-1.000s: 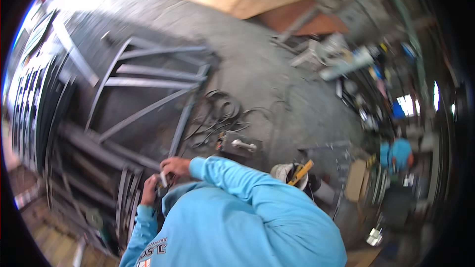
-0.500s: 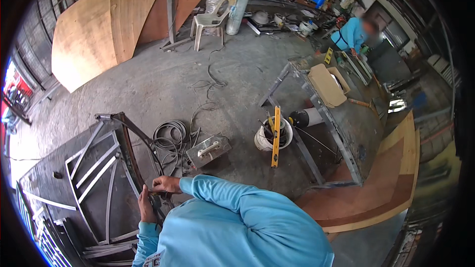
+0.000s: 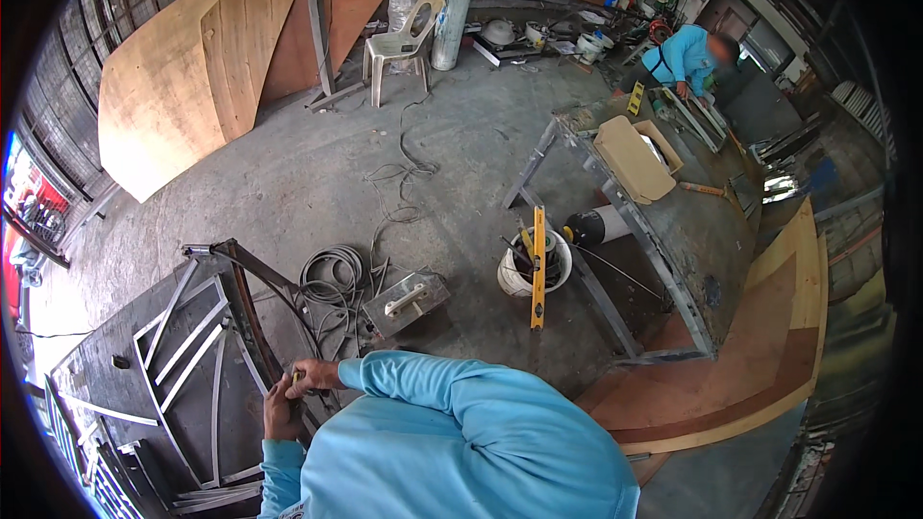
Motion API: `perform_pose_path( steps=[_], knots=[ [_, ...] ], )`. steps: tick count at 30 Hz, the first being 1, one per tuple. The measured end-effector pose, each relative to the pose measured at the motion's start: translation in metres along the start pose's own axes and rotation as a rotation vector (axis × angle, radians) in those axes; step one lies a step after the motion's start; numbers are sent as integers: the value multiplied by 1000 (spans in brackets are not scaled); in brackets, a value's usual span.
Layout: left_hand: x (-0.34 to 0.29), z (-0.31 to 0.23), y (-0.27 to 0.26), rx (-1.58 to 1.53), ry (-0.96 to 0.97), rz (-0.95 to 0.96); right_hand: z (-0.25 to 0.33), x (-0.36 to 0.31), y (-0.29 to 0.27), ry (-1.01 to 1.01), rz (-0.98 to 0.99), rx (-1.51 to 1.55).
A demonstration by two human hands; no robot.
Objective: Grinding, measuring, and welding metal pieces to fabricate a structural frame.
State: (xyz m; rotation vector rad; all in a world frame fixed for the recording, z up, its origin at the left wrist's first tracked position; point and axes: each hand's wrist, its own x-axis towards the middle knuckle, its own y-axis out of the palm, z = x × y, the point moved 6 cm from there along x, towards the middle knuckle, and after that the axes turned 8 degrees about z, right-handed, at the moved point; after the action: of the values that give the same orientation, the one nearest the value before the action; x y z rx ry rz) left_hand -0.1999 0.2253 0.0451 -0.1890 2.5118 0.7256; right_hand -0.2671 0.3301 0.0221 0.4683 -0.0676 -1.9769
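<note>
My right hand and left hand meet just beside the dark, flat worktop at my left. A small yellowish object shows between my fingers; the right ones curl at it, but I cannot tell how firmly either hand grips. A frame of pale grey metal bars lies on that worktop. On the floor ahead are a coil of grey cable, a grey metal box with a pale handle, and a white bucket with a long yellow spirit level leaning at it.
</note>
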Motion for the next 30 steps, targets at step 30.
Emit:
perform_pose_path(
  steps=[30],
  knots=[
    [-145, 95, -120, 880, 208, -1041, 145, 190, -13, -380, 442, -1920]
  ],
)
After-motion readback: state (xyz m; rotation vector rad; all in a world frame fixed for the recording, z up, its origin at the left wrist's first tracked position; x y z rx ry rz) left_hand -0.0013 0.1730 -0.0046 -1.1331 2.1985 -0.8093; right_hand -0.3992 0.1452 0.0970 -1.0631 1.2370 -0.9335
